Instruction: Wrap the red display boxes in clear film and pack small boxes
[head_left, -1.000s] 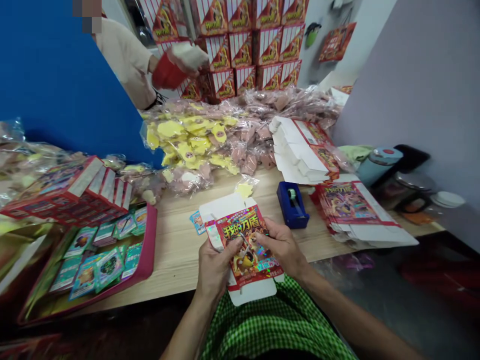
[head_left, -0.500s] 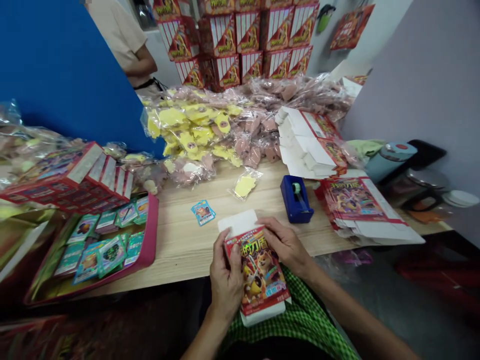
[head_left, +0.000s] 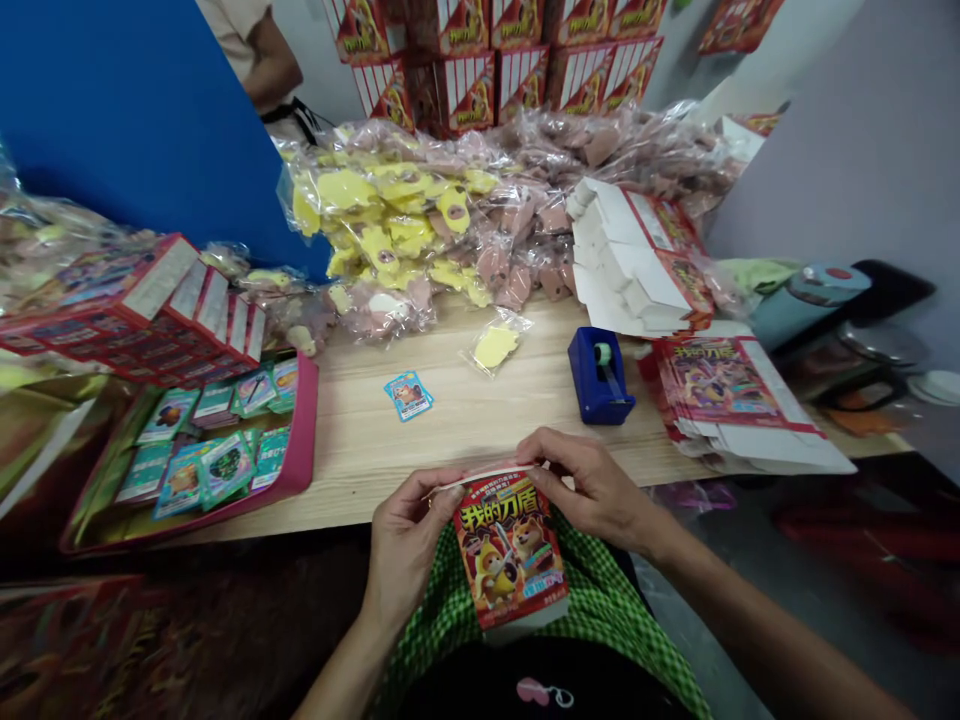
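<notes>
A red printed card box (head_left: pixel 510 560) with cartoon figures is held over my lap, its top end toward the table edge. My left hand (head_left: pixel 409 540) pinches the top left corner between thumb and fingers. My right hand (head_left: pixel 581 490) grips the top right corner, thumb on the front face. The top flap lies folded over, seen as a thin pale edge between my hands. On the table beyond are a small stack of blue cards (head_left: pixel 409 395) and a bagged yellow figure (head_left: pixel 495 346). A blue tape dispenser (head_left: pixel 600 380) stands to the right.
A pink-rimmed tin (head_left: pixel 304 430) of cards stands at left, below stacked red boxes (head_left: pixel 150 310). Bagged yellow and brown pieces (head_left: pixel 420 220) heap at the back. Flat cartons (head_left: pixel 735 390) and a blue bottle (head_left: pixel 810 300) are at right. A person (head_left: pixel 259 55) stands behind a blue panel (head_left: pixel 142 130).
The white flap that stood up at the box top is folded down. My left hand has moved up to the top corner, and the view has tilted downward.
</notes>
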